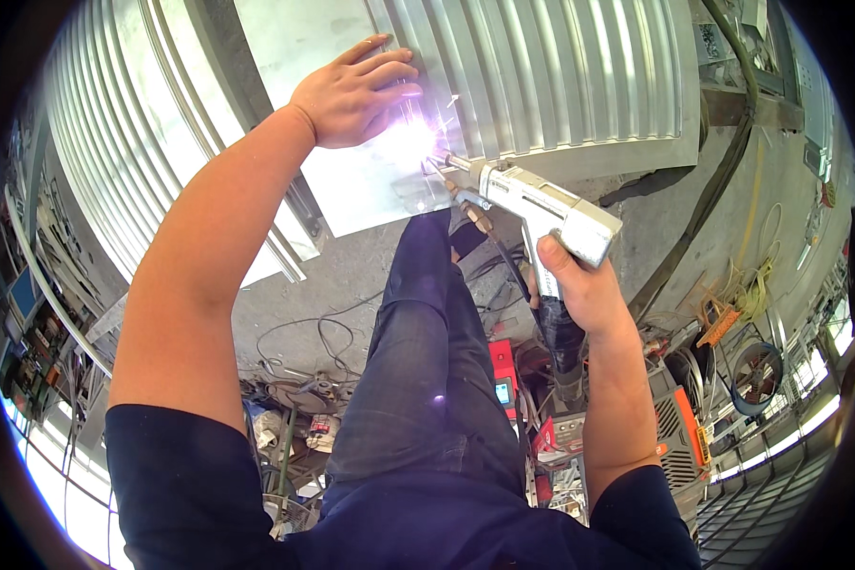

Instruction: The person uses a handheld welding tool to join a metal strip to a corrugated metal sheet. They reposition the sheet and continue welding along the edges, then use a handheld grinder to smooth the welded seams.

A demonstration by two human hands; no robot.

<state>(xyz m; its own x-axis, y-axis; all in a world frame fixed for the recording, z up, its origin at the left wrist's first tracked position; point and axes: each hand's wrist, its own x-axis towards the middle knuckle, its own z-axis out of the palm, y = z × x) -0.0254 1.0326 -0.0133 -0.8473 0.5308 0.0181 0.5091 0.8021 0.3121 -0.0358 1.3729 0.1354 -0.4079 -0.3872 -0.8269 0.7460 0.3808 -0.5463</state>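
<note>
My right hand (584, 285) is wrapped round the grip of a white welding gun (546, 211), its thumb along the rear of the body. The gun's nozzle points left at a glaring white-violet arc, with sparks, on a flat metal sheet (356, 190). Just above that glare, my left hand (356, 93) rests with outstretched fingers on the sheet, by the edge of a ribbed metal panel (541, 76). Nothing is held in it. The glare hides the seam and the tip of the nozzle. A thin feed tube (475, 217) runs below the nozzle.
Another ribbed panel (100, 123) lies at the left. Dark hoses and a strap (717, 190) run down the right side. Cables (323, 328) lie on the concrete floor (285, 309). An orange-grey machine (679, 442) and a red box with a screen (503, 375) stand near my legs.
</note>
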